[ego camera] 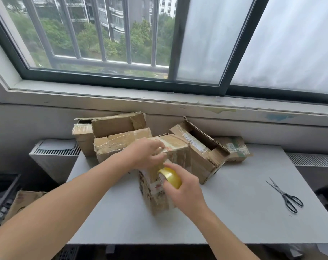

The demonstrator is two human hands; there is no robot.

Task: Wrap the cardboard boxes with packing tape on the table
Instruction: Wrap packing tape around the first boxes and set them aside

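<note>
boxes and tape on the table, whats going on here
A person is taping up a cardboard box that stands in the middle of the grey table. Their left hand holds the box at its top edge, and their right hand grips a yellow tape roll against its near side. More boxes sit behind it by the wall, one of them, an open box, tipped over. Scissors lie to the right, with no hand on them.
</note>
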